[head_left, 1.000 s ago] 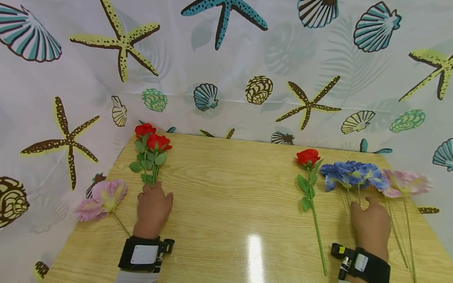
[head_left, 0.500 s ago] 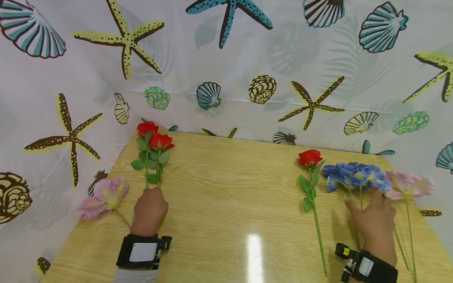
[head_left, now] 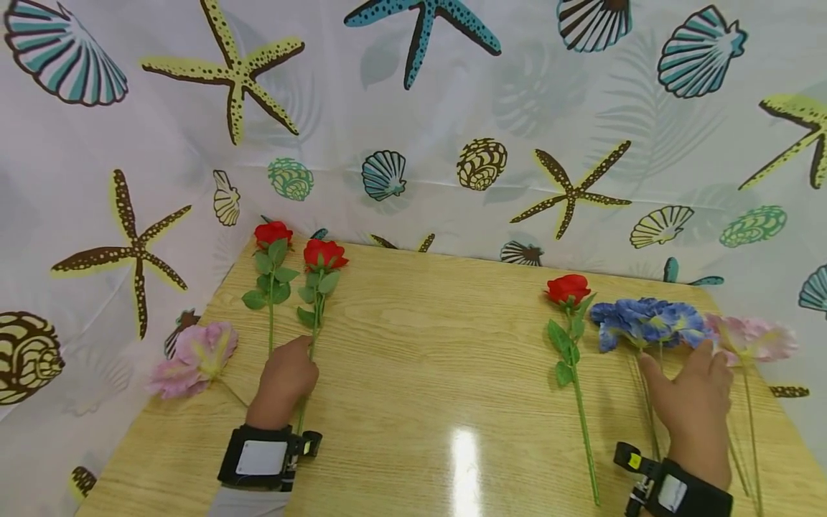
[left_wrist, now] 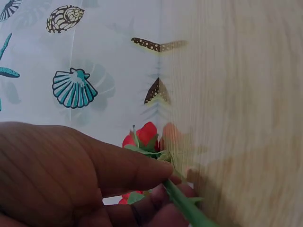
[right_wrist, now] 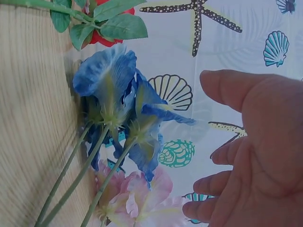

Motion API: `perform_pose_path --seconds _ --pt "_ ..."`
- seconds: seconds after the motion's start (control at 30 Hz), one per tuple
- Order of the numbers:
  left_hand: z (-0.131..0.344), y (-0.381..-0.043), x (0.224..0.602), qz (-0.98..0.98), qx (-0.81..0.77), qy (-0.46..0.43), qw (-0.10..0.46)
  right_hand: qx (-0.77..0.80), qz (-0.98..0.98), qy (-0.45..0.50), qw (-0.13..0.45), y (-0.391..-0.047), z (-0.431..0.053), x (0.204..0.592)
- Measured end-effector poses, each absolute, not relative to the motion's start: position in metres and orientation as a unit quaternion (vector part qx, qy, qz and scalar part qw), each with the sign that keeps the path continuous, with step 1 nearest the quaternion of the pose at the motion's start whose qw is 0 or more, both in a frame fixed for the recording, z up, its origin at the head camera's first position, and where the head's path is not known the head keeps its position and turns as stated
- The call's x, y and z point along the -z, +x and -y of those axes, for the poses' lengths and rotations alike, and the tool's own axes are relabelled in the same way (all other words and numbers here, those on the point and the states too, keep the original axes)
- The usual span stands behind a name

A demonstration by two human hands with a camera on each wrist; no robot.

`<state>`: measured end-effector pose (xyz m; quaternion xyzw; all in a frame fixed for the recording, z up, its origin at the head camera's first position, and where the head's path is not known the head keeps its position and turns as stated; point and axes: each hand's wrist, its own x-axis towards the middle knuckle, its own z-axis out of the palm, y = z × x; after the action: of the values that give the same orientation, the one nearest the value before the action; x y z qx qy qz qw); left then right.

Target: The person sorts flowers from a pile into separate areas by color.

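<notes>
My left hand (head_left: 284, 380) pinches the green stem of a red rose (head_left: 325, 255) between thumb and fingers; the left wrist view shows the stem (left_wrist: 187, 205) running out past the thumb. Another red rose (head_left: 273, 233) lies just left of it, its lower stem behind that hand. My right hand (head_left: 694, 402) has its fingers spread over the stems of several blue flowers (head_left: 649, 322). In the right wrist view its palm (right_wrist: 270, 156) faces the blue blooms (right_wrist: 111, 90), with a gap between them and the fingers.
A single red rose (head_left: 568, 289) lies left of the blue flowers, pink flowers (head_left: 752, 337) to their right. Another pink flower (head_left: 197, 359) lies at the left table edge. A seashell-print cloth (head_left: 413, 122) hangs behind the wooden table (head_left: 426, 345).
My left hand has drawn one red rose rightward, apart from the other rose it lay against. My right hand has loosened from the blue flowers' stems, spread its fingers and shifted slightly right.
</notes>
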<state>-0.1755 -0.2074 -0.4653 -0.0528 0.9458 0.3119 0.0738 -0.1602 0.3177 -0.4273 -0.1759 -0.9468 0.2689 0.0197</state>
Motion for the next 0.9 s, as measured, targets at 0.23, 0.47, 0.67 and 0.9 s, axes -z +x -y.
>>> perform_pose_path --seconds 0.23,0.47,0.67,0.9 --pt "0.197 -0.179 0.469 -0.939 -0.336 -0.043 0.062 -0.276 0.946 -0.164 0.042 -0.159 -0.306 0.42" --pt "0.184 -0.182 0.468 -0.919 -0.389 -0.022 0.065 -0.304 0.943 -0.108 0.085 -0.16 -0.284 0.412" --pt "0.169 -0.183 0.466 -0.882 -0.466 -0.009 0.075 -0.308 0.943 -0.072 0.101 -0.17 -0.258 0.413" --pt "0.152 -0.184 0.472 -0.823 -0.56 0.003 0.093 -0.294 0.948 -0.007 0.12 -0.181 -0.222 0.419"
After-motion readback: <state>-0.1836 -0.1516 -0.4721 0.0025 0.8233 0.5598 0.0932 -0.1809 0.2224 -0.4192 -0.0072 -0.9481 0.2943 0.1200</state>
